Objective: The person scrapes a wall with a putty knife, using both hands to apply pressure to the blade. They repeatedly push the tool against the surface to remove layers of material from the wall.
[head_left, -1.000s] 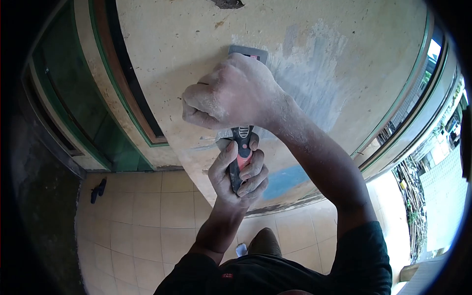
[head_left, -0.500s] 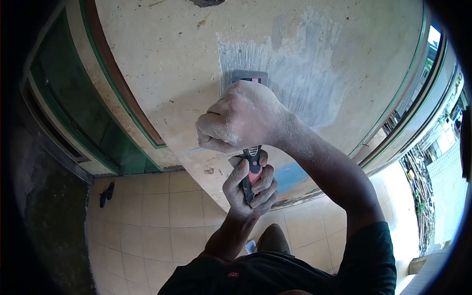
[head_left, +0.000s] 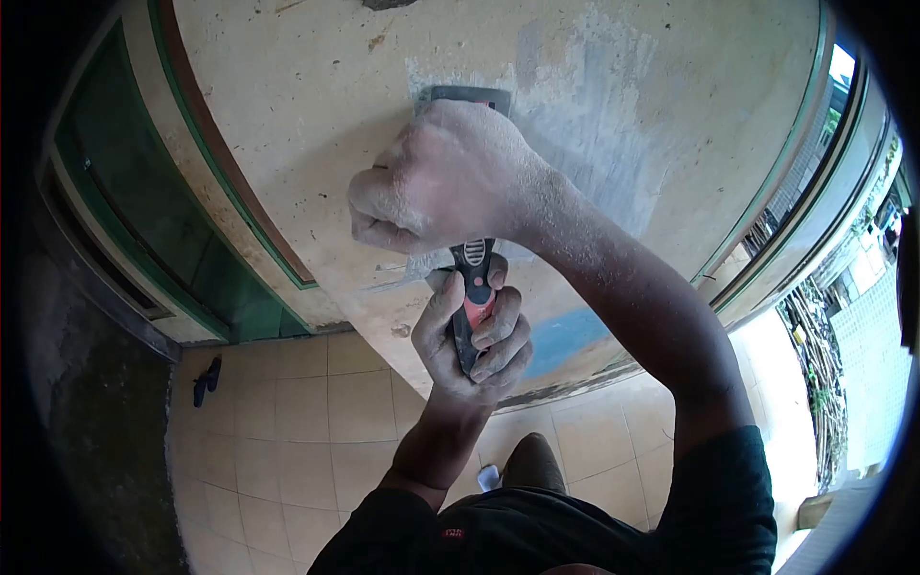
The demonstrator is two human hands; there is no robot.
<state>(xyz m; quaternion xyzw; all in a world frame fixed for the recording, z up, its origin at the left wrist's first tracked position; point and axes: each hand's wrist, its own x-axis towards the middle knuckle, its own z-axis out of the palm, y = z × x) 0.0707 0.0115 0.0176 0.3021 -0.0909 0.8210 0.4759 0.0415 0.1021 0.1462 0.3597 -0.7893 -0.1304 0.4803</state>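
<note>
A scraper (head_left: pixel 474 283) with a red and black handle has its metal blade pressed flat against a cream wall (head_left: pixel 307 115). My left hand (head_left: pixel 474 331) grips the handle from below. My right hand (head_left: pixel 446 182), dusted white, is closed over the top of the tool just behind the blade, whose upper edge shows above the knuckles. A grey scraped patch (head_left: pixel 594 105) of bare wall lies to the right of the blade.
A green-framed door (head_left: pixel 144 211) stands to the left of the wall. Beige floor tiles (head_left: pixel 287 431) lie below, with a dark pair of sandals (head_left: pixel 205 379) near the door. A blue paint patch (head_left: pixel 565 335) marks the wall's base. A railing is at right.
Both hands and the scraper moved down the wall half a second ago, then back up and slightly left to now, with the blade higher on the wall again.
</note>
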